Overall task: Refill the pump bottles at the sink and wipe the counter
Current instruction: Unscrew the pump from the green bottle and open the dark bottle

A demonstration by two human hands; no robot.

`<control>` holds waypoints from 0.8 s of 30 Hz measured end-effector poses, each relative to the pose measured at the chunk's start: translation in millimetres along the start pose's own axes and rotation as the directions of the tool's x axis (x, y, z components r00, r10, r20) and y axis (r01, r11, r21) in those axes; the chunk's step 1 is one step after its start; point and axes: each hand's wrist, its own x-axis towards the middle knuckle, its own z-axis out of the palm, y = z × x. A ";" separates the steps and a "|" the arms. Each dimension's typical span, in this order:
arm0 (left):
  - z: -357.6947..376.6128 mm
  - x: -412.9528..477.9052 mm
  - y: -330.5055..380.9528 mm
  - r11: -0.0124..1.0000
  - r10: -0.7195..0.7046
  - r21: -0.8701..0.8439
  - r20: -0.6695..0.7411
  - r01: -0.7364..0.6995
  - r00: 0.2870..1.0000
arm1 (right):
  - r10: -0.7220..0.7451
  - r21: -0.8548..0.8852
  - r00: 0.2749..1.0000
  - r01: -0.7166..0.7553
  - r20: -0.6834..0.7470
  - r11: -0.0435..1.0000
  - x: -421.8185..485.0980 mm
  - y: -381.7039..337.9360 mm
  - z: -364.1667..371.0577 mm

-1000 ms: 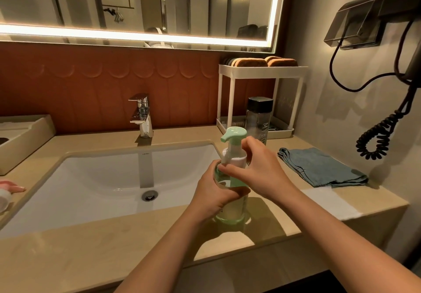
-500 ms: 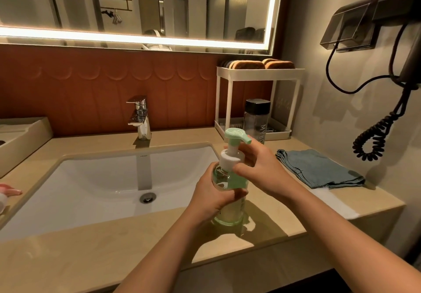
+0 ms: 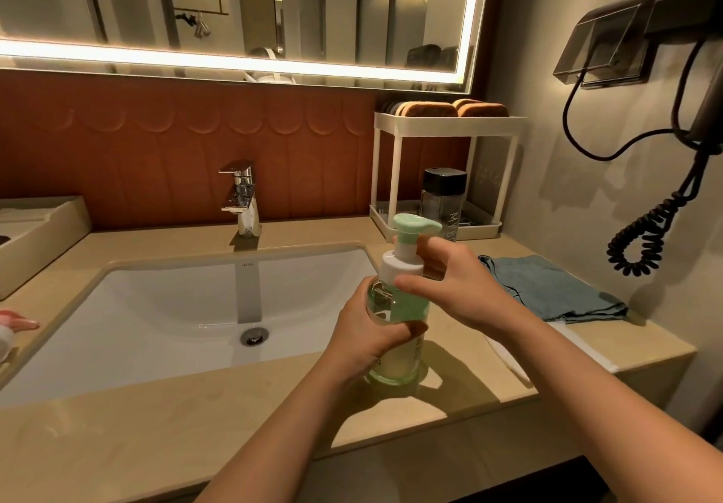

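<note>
Pump bottle (image 3: 399, 361) stands on worktop (image 3: 156, 424) at 4 o'clock of the basin (image 3: 156, 307). Left hand (image 3: 367, 334) grips its body; right hand (image 3: 457, 291) pinches the white collar (image 3: 403, 268). Brace low, twist collar only, lift pump straight up (dip tube likely drips).

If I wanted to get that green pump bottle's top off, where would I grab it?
Probably in two places. The bottle stands upright, so wrap its round body from the left, as the left hand does, and pinch the white collar from the right, where the right hand sits.
</note>
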 end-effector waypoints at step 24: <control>1.0 -1.8 2.2 1.000 -0.002 -0.009 -0.033 0.001 0.999 | -0.053 0.184 0.974 0.094 -0.220 0.978 9.4 -2.4 -8.6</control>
